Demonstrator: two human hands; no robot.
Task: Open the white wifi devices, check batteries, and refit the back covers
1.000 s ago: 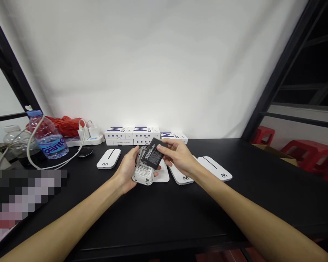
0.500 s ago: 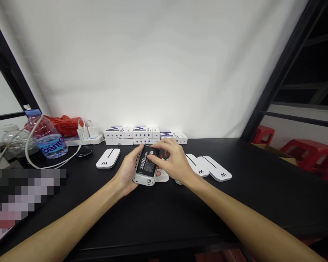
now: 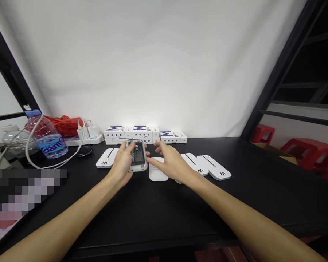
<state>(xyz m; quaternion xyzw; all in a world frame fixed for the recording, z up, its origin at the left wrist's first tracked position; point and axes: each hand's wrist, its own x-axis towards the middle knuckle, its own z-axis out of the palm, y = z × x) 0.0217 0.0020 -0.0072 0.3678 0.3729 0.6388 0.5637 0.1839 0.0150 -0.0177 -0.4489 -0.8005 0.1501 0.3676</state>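
My left hand (image 3: 122,160) grips a white portable Wi-Fi device (image 3: 137,168) whose back is off. A black battery (image 3: 138,154) marked 3000mAh sits inside it, blurred by motion. To its right my right hand (image 3: 169,160) is open, its thumb and fingers apart and holding nothing. Below those fingers a white back cover (image 3: 158,175) lies on the black table, partly hidden by the hand. Two white devices with a black stripe, one nearer (image 3: 194,165) and one farther right (image 3: 214,168), lie beyond my right wrist. Another white device (image 3: 106,159) lies left of my left hand.
White boxes (image 3: 146,134) with a purple M stand stacked along the wall. At the left are a water bottle (image 3: 50,140), a white cable (image 3: 30,154), a power strip (image 3: 95,139), a black mouse (image 3: 84,151) and a red bag (image 3: 65,124). Red stools (image 3: 308,151) stand off to the right.
My left hand has shifted left and away from me with the device, turning it more upright. My right hand has come off the battery and opened, uncovering more of the back cover.
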